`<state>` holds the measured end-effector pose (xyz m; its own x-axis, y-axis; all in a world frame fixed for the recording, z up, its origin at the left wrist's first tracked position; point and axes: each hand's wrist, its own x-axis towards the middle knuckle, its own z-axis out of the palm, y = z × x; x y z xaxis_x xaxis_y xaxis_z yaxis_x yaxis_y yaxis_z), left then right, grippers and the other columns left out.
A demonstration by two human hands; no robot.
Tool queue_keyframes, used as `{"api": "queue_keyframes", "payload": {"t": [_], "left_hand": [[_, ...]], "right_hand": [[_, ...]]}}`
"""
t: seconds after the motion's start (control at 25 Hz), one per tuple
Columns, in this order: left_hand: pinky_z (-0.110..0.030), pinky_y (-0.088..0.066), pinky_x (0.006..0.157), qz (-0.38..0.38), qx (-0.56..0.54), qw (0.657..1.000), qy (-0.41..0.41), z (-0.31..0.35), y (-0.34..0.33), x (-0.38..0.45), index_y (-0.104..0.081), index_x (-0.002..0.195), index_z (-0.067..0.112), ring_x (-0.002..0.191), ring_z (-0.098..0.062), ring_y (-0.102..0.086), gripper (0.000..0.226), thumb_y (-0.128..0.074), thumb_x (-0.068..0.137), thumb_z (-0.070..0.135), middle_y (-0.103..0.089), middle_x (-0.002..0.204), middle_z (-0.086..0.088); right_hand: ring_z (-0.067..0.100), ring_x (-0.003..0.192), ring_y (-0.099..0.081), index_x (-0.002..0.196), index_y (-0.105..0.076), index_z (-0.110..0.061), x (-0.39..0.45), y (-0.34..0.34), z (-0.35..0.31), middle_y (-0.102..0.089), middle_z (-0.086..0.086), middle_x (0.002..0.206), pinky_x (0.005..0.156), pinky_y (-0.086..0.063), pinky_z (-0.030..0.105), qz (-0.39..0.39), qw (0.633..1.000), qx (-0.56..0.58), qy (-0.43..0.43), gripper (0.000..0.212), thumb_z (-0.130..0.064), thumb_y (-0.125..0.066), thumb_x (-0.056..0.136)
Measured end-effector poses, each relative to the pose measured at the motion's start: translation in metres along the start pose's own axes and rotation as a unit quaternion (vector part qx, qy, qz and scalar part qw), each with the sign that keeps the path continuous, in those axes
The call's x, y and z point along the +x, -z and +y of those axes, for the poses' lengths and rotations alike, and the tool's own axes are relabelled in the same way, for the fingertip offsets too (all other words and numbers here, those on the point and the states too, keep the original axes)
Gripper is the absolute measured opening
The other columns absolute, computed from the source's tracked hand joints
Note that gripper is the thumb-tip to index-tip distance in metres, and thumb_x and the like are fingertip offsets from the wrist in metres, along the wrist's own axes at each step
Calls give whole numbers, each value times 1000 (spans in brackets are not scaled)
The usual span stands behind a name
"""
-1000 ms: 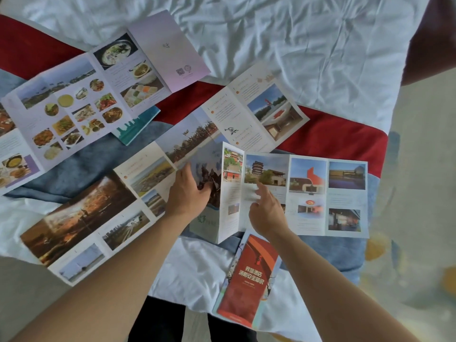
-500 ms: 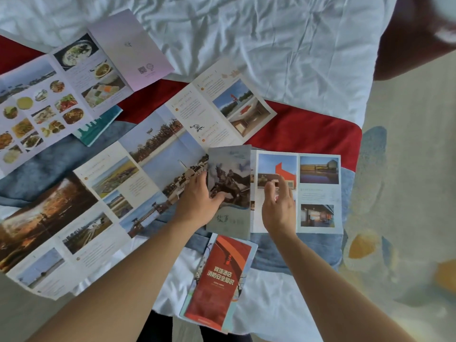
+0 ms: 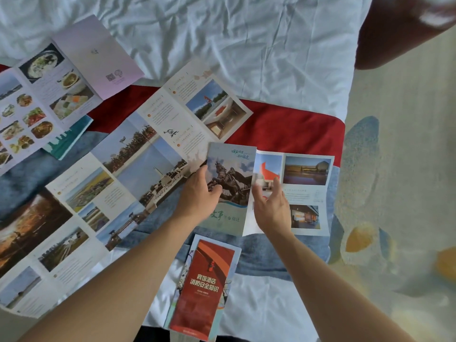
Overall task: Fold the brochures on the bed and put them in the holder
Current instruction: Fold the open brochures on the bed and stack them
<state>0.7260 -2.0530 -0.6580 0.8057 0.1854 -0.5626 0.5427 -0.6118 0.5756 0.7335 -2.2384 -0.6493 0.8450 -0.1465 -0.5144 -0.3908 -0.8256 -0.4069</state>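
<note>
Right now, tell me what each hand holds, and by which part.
The left hand holds the brochure by the left edge of its folded cover panel. The right hand rests open on an inner panel, gripping nothing.

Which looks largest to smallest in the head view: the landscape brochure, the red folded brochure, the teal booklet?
1. landscape brochure, unfolded, largest.
2. red folded brochure, nearer the camera, so somewhat flattered.
3. teal booklet, mostly hidden; true size unsure.
</note>
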Motion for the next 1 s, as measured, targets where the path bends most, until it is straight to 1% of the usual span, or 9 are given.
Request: {"api": "queue_keyframes", "payload": {"t": [0.08, 0.16, 0.2, 0.36, 0.44, 0.64, 0.76, 0.88, 1.0], "left_hand": [[-33, -39, 98, -7, -8, 1000, -13, 12, -8, 4, -34, 149, 19, 131, -25, -48, 68, -63, 90, 36, -48, 146, -5], [-30, -40, 94, -9, -17, 999, -30, 26, -18, 6, -41, 143, 18, 126, -23, -51, 66, -69, 86, 34, -53, 136, -5], [-29, -41, 94, -9, -22, 999, -37, 32, -24, 6, -44, 141, 17, 124, -23, -51, 65, -72, 84, 33, -54, 133, -5], [-30, -41, 100, -21, -28, 998, -58, 56, -51, 5, -41, 144, 16, 129, -22, -48, 74, -76, 81, 32, -50, 139, -6], [-26, -38, 99, -26, -31, 997, -68, 68, -67, 3, -38, 146, 16, 131, -22, -47, 76, -76, 82, 31, -48, 141, -5], [-37, -41, 106, -52, -2, 995, -90, 93, -98, 5, -35, 149, 11, 135, -24, -43, 82, -74, 84, 41, -44, 144, -8], [-36, -40, 104, -70, 12, 992, -101, 103, -112, 6, -35, 148, 13, 134, -25, -42, 81, -75, 82, 39, -43, 141, -9], [-31, -35, 103, -85, 23, 990, -111, 109, -120, 6, -26, 152, 16, 133, -24, -40, 86, -74, 83, 36, -39, 142, -8], [-25, -31, 100, -80, 31, 989, -124, 109, -121, 4, -25, 153, 17, 130, -25, -42, 85, -74, 84, 27, -40, 139, -10]], "right_hand": [[38, 110, -56, 142, -36, -23, 3, 6, 6, -32, 17, 151, 89, -49, 37, -9, 999, -2, 43, 42, -27, -38, 101], [22, 115, -54, 143, -41, -23, 2, 18, 14, -43, -1, 141, 85, -37, 8, -21, 996, 69, 45, 53, -45, -29, 97], [15, 113, -53, 145, -40, -23, 2, 23, 19, -49, -8, 132, 81, -33, 4, -13, 994, 101, 28, 65, -57, -25, 93], [22, 121, -55, 149, -36, -26, 4, 46, 37, -57, 2, 137, 96, -42, 39, 54, 981, 167, -82, 86, -78, -20, 82], [25, 133, -45, 152, -35, -23, 6, 57, 53, -49, 6, 147, 109, -35, 46, 78, 976, 174, -105, 92, -81, -21, 82], [27, 144, -27, 157, -24, -20, 18, 70, 93, -30, 10, 159, 116, -22, 46, 75, 961, 205, -170, 68, -56, -34, 100], [21, 138, -40, 156, -27, -23, 20, 72, 100, -40, 5, 155, 112, -30, 40, 74, 946, 261, -175, 70, -63, -32, 99], [9, 113, -47, 154, -32, -25, 23, 70, 100, -53, 2, 143, 94, -33, 30, 70, 951, 259, -153, 67, -61, -35, 99], [17, 115, -54, 153, -34, -25, 25, 66, 98, -56, 2, 134, 94, -40, 31, 61, 967, 208, -137, 62, -44, -53, 97]]}}
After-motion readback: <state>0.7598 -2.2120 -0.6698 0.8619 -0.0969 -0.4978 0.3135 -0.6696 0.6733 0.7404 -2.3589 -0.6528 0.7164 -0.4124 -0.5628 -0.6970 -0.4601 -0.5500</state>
